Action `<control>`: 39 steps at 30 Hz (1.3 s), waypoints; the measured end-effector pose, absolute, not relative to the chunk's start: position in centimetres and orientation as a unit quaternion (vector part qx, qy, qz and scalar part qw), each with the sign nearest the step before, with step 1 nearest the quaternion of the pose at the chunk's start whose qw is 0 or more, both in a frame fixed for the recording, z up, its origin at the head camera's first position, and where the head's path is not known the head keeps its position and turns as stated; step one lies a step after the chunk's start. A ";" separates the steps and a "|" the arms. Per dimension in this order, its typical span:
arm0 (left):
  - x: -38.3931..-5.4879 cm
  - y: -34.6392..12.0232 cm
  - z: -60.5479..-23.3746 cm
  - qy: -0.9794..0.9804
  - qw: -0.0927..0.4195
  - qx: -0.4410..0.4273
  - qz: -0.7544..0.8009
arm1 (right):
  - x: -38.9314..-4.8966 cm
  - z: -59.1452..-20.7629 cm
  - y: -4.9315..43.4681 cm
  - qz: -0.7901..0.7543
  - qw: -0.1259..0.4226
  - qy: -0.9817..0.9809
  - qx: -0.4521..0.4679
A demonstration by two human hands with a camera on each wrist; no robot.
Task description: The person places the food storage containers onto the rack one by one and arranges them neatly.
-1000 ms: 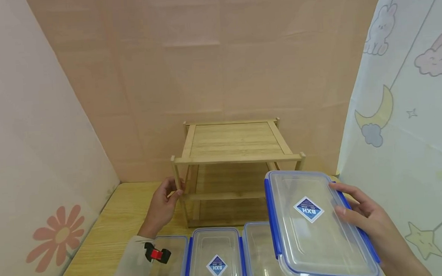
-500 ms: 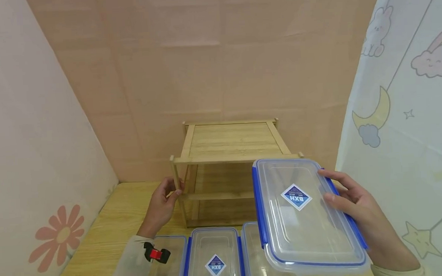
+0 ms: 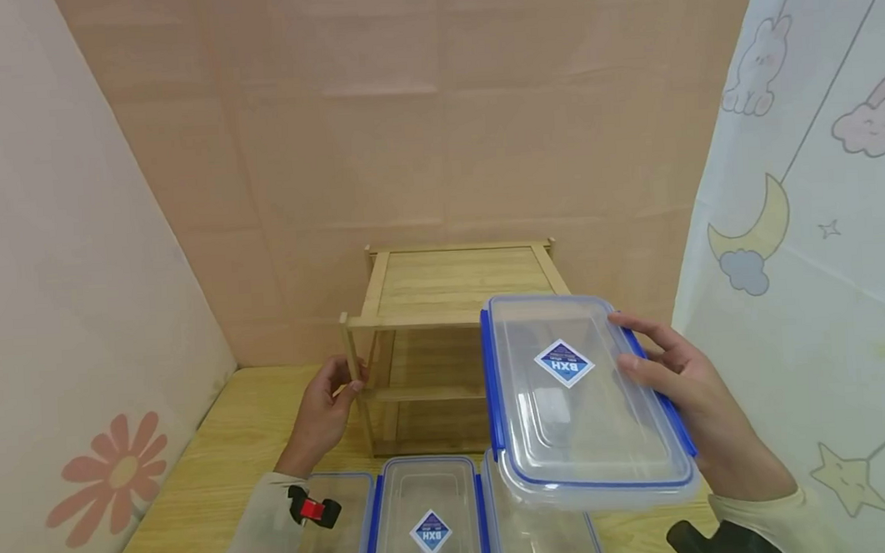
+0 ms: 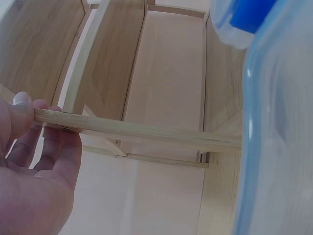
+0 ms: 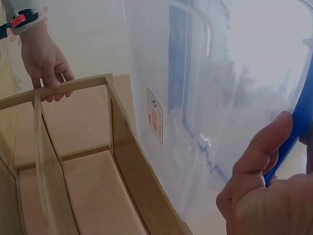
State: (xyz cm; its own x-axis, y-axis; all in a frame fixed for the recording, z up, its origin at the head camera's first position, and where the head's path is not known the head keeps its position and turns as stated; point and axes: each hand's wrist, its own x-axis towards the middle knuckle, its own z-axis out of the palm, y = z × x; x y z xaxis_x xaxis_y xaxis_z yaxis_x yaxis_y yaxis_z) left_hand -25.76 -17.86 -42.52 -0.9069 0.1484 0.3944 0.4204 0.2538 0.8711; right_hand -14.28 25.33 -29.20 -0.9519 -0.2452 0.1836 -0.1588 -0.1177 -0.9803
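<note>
A clear food storage container point(image 3: 570, 420) with blue side clips and a diamond label is held in the air by my right hand point(image 3: 677, 385), which grips its right edge. The container tilts in front of the right part of a wooden shelf rack point(image 3: 461, 275) and hides its front right post. My left hand point(image 3: 325, 412) pinches the rack's front left post; in the left wrist view, thumb and fingers of the left hand point(image 4: 44, 161) close round that post point(image 4: 142, 131). Seen from the right wrist, the container point(image 5: 166, 63) stands just beside the rack point(image 5: 129, 152).
Several more lidded clear containers point(image 3: 427, 486) stand side by side on the wooden table point(image 3: 219, 455) at the front. A plain cloth backdrop point(image 3: 435, 143) rises behind the rack. Printed cloth panels point(image 3: 805, 308) flank both sides.
My right hand has carried the container left and farther forward, up towards the rack's top. The left hand has stayed on the post, and the rack has hardly moved.
</note>
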 end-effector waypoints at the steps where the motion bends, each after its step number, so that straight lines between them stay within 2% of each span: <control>1: -25.5 -17.7 -42.2 -0.785 0.115 -0.178 -0.582 | -14.5 -29.0 25.1 -0.730 0.028 0.665 -0.154; 9: -24.9 -17.3 -41.3 -0.796 0.117 -0.165 -0.571 | -16.3 -28.1 23.7 -0.728 0.017 0.663 -0.171; 21: -25.3 -17.3 -41.4 -0.795 0.112 -0.166 -0.573 | -19.2 -27.1 21.6 -0.758 0.039 0.616 -0.211; 34: -25.5 -17.3 -41.3 -0.791 0.110 -0.167 -0.578 | -22.4 -26.3 19.0 -0.772 0.033 0.610 -0.175; 39: -26.6 -17.7 -42.5 -0.787 0.117 -0.162 -0.583 | -23.6 -25.9 18.0 -0.772 0.025 0.613 -0.166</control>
State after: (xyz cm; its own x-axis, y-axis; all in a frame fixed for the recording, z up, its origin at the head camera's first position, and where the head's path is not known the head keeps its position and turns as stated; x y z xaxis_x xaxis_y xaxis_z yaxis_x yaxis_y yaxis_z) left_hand -26.59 -17.74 -42.55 -0.9200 0.1191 0.3734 0.3920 0.2676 0.8802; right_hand -23.61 18.04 -25.86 -0.9434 -0.2427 0.2262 -0.1653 -0.2471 -0.9548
